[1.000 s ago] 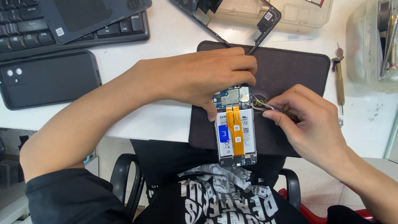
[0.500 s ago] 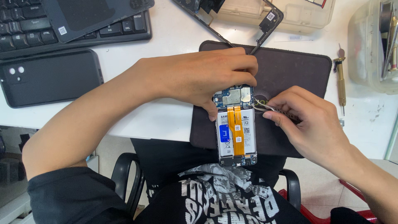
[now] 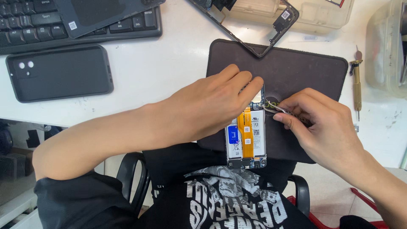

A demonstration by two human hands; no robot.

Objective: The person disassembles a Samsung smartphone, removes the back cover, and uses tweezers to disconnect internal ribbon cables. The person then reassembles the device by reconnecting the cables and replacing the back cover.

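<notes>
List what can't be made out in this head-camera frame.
- Top of the opened phone: covered by the left hand.
- Tweezers: rear end hidden inside the right hand; what the tips grip is too small to tell.
- Keyboard: cut off by the top edge and partly covered by a dark panel.

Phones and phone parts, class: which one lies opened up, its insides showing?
The opened phone on the dark mat, under the left hand: its battery and orange ribbon show. The black phone beside the keyboard is closed, back up.
</notes>
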